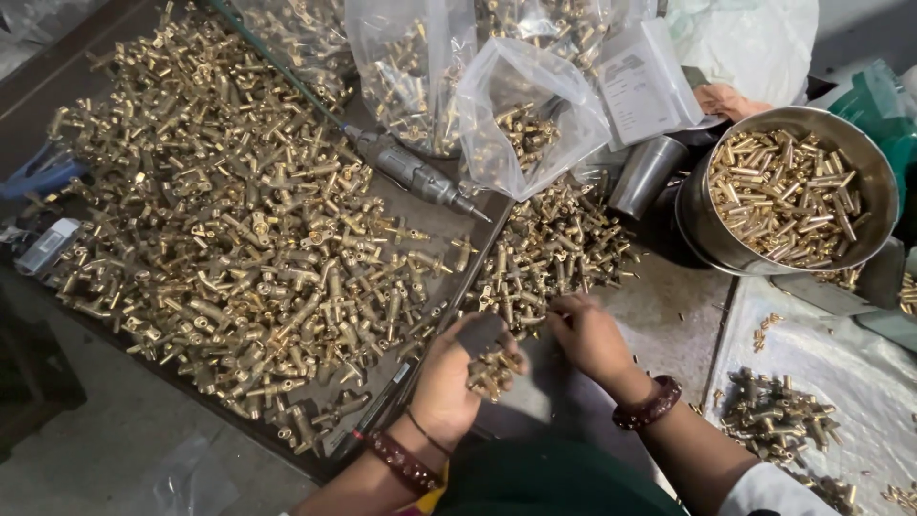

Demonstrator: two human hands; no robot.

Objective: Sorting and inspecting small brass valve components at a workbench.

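Several brass fittings [492, 371] apparently cupped in left hand [449, 377].

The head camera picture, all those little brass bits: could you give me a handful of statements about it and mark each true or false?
1. The left hand holds a cluster of small brass parts. True.
2. The steel bowl on the right is empty. False: it holds brass pins.
3. A grey power screwdriver lies on the tray among the brass fittings. True.
4. The right hand rests inside the steel bowl. False: it reaches into the small pile of brass fittings in front of the person.
5. Both wrists are bare. False: each wears a dark red bangle.
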